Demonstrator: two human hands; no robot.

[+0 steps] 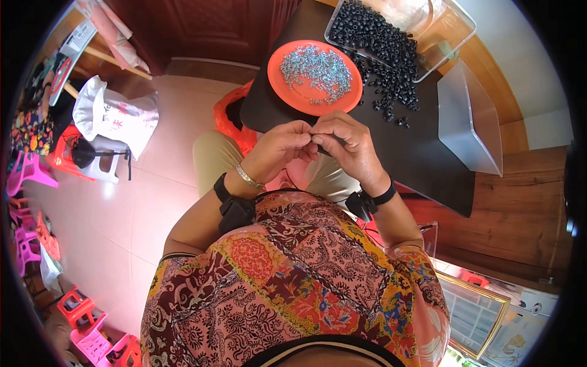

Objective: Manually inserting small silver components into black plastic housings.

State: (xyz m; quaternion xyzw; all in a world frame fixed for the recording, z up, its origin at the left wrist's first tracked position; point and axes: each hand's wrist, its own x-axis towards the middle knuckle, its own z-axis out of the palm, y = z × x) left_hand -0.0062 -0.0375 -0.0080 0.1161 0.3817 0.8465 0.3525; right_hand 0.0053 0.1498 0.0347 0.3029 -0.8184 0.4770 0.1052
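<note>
My left hand (282, 148) and my right hand (351, 147) meet in front of me, thumbs and fingertips pinched together. Between the fingertips is a small black piece (314, 140), mostly covered, much like the pieces heaped on the table. Just beyond the hands stands an orange plate (277, 81) of small silvery metal parts, which look like screws or inserts. To its right, small black knob-like pieces (391, 82) spill from a clear plastic bin (466, 29) lying on its side.
The dark table (422, 162) reaches from far centre to the right. A clear plastic panel (469, 128) stands on its right side. Beside my left knee is a red plastic bag (227, 109). White sack (116, 116) and pink stools (98, 337) are on the left floor.
</note>
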